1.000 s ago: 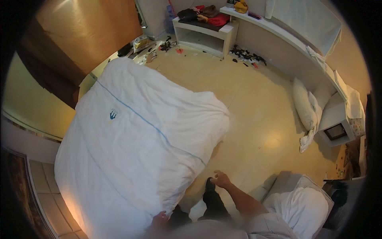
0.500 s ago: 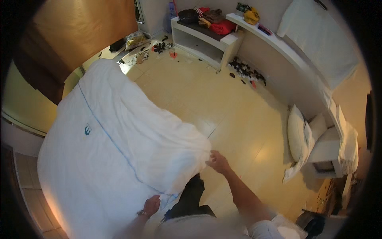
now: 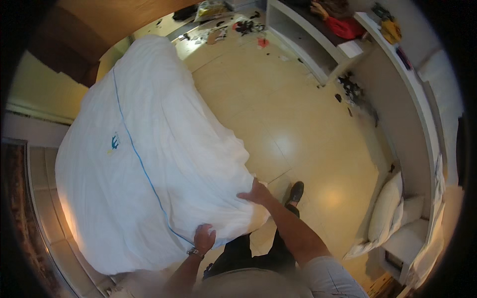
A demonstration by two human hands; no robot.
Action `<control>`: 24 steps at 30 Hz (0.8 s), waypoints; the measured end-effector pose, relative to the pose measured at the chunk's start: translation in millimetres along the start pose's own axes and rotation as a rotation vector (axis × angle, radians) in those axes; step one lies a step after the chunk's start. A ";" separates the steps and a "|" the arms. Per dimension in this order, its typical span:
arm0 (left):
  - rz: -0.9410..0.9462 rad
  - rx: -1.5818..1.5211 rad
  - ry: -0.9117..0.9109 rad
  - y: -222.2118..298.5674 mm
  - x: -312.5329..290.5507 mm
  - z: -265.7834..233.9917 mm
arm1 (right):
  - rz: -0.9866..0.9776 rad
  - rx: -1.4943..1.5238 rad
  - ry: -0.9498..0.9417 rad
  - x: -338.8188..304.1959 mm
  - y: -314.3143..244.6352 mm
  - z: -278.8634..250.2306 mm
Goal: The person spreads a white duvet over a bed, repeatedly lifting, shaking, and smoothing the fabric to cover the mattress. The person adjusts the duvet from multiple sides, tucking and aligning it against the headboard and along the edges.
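Note:
A white duvet (image 3: 164,164) with a blue stripe and a small blue emblem covers the bed and drapes over its edges. At its near right corner my right hand (image 3: 256,192) closes on a fold of the cloth, thumb and fingers pinching it. My left hand (image 3: 204,239), with a watch at its wrist, is at the near edge beside the end of the blue stripe. Its fingers are curled against the duvet, and their tips are partly hidden.
Tiled floor (image 3: 258,114) runs along the bed's right side. Dark scraps (image 3: 248,27) litter it near a white bench (image 3: 310,42). A curved white ledge (image 3: 417,84) follows the right wall. White pillows (image 3: 386,206) lean there. A padded headboard (image 3: 54,213) stands at left.
My right hand has moved onto the duvet's corner and gripped it. The duvet's creases near it look smoother. The view has shifted, and one of my shoes now shows on the floor.

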State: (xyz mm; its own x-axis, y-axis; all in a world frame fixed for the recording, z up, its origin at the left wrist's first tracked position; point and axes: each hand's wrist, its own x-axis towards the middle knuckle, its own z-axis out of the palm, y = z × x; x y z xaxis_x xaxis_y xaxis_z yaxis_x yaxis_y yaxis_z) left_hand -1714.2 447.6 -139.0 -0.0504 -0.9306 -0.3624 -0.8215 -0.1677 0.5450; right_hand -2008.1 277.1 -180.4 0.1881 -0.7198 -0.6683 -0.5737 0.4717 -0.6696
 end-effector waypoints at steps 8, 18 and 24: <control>-0.375 -0.059 0.188 33.5 -23.8 24.3 | -0.236 -0.069 -0.399 -28.8 -42.9 10.4; -0.640 -0.427 0.346 178.3 72.5 -44.3 | -0.519 -0.226 -0.676 -84.9 -84.2 31.8; -0.780 -0.669 0.426 144.0 84.0 -37.5 | -0.485 0.092 -0.618 -86.0 -84.1 -19.2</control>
State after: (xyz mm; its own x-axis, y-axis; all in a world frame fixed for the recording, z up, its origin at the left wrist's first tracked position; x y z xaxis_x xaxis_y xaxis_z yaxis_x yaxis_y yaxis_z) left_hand -1815.4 333.1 -62.6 0.6509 -0.5077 -0.5643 -0.0650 -0.7779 0.6250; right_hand -1991.3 289.6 -60.5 0.8246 -0.4555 -0.3355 -0.2511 0.2369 -0.9385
